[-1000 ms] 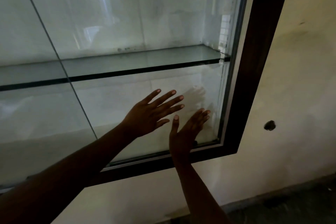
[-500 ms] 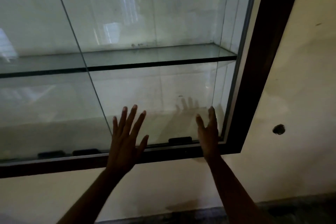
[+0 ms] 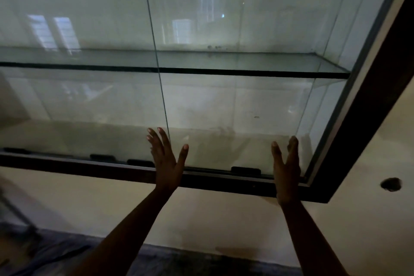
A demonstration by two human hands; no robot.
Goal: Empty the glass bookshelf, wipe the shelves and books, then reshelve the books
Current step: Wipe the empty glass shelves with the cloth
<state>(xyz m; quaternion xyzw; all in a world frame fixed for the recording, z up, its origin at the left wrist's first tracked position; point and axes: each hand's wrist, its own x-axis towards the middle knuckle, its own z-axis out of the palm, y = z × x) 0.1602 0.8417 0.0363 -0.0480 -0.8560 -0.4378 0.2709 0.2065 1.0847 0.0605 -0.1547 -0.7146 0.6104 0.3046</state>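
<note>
Against smudged glass (image 3: pixel 224 107) — hands (image 3: pixel 167 163) flat.

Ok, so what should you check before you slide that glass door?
1. Left hand and right hand hold nothing, fingers straight: ok.
2. Palms really pressing on the glass door: cannot tell, they are on it or very close to it.
3. Glass shelf has no books on it: ok.
4. Bottom track free to slide along: cannot tell, a black block sits at it between the hands.
5. Glass clean: not ok, it looks hazy and has a dark speck.
6. Wiping cloth ready: cannot tell, none is in view.
</note>
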